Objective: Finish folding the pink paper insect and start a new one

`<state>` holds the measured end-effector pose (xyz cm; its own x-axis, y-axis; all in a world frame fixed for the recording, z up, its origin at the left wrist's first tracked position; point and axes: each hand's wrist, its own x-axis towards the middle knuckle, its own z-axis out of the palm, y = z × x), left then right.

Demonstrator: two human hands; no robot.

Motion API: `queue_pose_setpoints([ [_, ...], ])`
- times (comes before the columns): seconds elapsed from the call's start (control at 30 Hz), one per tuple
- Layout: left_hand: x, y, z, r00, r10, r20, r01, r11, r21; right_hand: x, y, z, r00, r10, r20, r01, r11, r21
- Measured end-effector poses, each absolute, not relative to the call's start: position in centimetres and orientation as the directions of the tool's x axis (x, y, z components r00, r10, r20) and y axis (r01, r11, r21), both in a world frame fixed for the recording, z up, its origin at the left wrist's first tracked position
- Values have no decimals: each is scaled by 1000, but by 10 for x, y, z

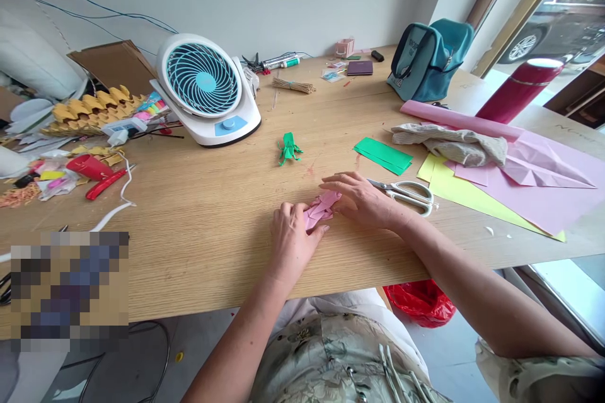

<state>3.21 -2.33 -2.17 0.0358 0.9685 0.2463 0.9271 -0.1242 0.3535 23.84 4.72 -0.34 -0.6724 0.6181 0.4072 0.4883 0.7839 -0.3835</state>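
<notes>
In the head view, the left hand grips the near end of a small folded pink paper on the counter, while the right hand holds its far end between thumb and fingers. A green paper figure sits beyond the hands, and pale-handled scissors lie just beside the right wrist
</notes>
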Motion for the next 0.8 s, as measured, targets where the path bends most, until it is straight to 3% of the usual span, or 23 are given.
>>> queue_pose_setpoints([
  [0.13, 33, -22, -22, 50, 966, 254, 933, -135, 332, 241, 57, -11, -728, 606, 320, 485, 786, -385],
  [0.3, 34, -20, -24, 63, 957, 283, 931, -158, 328, 241, 60, -12, -735, 595, 325, 449, 787, -424],
  [0.67, 34, -17, -27, 38, 956, 292, 887, -167, 430, 238, 53, -1, -735, 607, 302, 423, 759, -496],
  [0.8, 35, -15, -27, 24, 957, 288, 844, -174, 508, 236, 49, -2, -728, 631, 270, 394, 707, -587],
])
